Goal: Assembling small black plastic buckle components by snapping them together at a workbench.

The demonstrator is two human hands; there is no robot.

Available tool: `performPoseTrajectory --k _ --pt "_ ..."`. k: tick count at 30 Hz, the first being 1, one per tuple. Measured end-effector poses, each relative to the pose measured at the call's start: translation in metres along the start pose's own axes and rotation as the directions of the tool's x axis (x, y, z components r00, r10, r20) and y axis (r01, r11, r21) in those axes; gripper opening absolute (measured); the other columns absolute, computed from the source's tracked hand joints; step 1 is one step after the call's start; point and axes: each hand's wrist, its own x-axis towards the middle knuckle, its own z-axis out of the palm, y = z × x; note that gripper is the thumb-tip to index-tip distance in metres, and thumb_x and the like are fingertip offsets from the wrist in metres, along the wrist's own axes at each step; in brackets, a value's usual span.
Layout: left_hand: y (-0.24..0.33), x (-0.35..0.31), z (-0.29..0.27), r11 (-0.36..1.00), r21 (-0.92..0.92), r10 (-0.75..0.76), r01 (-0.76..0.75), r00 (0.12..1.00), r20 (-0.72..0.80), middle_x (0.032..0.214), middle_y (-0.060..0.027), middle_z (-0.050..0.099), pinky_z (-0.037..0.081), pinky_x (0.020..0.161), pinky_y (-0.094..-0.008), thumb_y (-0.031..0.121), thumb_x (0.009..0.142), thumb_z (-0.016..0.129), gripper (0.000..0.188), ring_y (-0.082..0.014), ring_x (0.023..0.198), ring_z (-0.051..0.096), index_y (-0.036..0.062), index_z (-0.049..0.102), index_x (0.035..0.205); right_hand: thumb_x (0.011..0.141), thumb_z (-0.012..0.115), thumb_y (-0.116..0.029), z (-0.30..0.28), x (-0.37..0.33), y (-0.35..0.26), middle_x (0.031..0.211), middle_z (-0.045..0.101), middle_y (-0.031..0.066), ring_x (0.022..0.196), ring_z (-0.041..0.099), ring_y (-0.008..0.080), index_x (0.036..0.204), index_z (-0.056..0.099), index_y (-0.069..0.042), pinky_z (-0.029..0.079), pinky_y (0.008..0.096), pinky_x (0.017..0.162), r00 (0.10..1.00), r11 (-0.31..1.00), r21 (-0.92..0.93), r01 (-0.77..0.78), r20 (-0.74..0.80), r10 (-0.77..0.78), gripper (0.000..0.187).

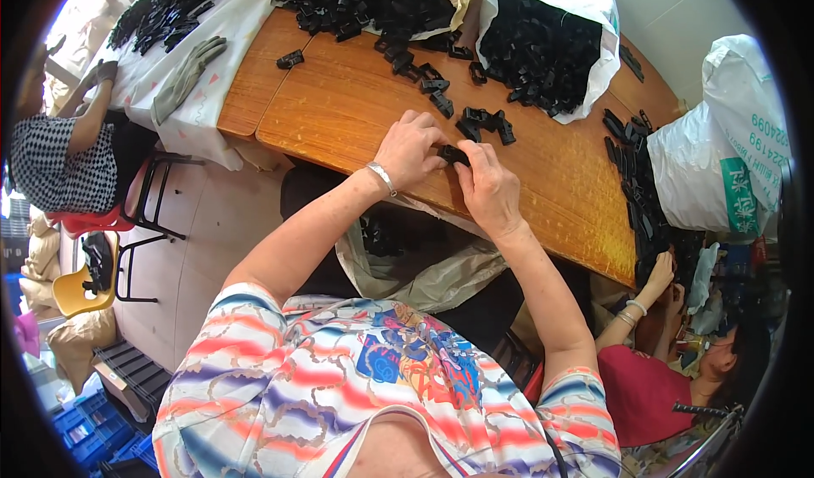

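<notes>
Tablecloth: a white cloth (242, 33) with pink marks covers the table at upper left.
Glove: a grey glove (188, 79) lies flat on it.
Left neighbour: a person in a checked top (64, 164) sits on a red chair (93, 221) beside that cloth.
Yellow chair: this yellow chair (72, 296) stands behind, a dark bundle (99, 262) on its seat.
Lower left: a brown sack (80, 342) sits near a black crate (136, 372) and blue crates (89, 431).
Floor: pale tiles (212, 240).
Right neighbour: a person in a dark red top (640, 393) wears a bracelet (636, 307).
Wall: a pale wall (661, 11) at upper right.
</notes>
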Motion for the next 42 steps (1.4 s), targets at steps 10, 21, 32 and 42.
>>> performPoseTrajectory --k 10,21,32,42 --pt "-0.002 0.003 -0.003 0.999 -0.001 0.042 -0.043 0.999 -0.024 0.100 -0.0094 0.061 0.046 0.090 -0.0386 0.011 0.071 0.075 0.025 -0.0318 0.100 0.053 0.0045 0.070 0.094 0.088 0.055 -0.003 0.018 -0.014 0.003 0.121 0.058 0.0143 0.084 0.067 0.0332 0.128 0.055 0.000 0.055 0.0400 0.071 0.993 0.984 -0.167 0.069 0.109 -0.051 0.040" --pt "0.009 0.039 0.012 0.965 0.138 0.235 -0.222 0.968 -0.084 0.102 -0.0094 0.057 0.050 0.086 -0.0384 0.007 0.078 0.070 0.027 -0.0295 0.100 0.054 0.0126 0.069 0.104 0.081 0.063 -0.002 0.015 -0.090 -0.049 0.102 0.060 0.0138 0.087 0.065 0.0319 0.119 0.060 -0.004 0.055 0.0387 0.070 0.971 0.975 0.220 0.017 0.231 -0.069 0.038" --pt "0.009 0.063 0.029 0.962 0.172 0.228 -0.213 0.971 -0.077 0.095 -0.0122 0.055 0.052 0.079 -0.0387 0.006 0.078 0.067 0.016 -0.0308 0.095 0.058 0.0087 0.064 0.094 0.084 0.062 -0.001 -0.021 0.018 0.107 0.090 0.063 0.0129 0.082 0.064 0.0347 0.096 0.067 -0.007 0.052 0.0432 0.069 0.955 0.991 0.004 -0.131 -0.267 0.127 0.014" --pt "0.030 0.036 -0.004 0.963 0.244 0.035 -0.113 0.952 0.303 0.094 -0.0136 0.059 0.051 0.079 -0.0412 0.014 0.086 0.066 0.009 -0.0338 0.092 0.061 0.0056 0.067 0.090 0.083 0.071 -0.015 -0.017 0.089 0.139 0.109 0.058 0.0161 0.091 0.065 0.0377 0.110 0.064 -0.008 0.054 0.0453 0.079 0.941 0.889 -0.334 -0.314 0.016 0.338 0.029"
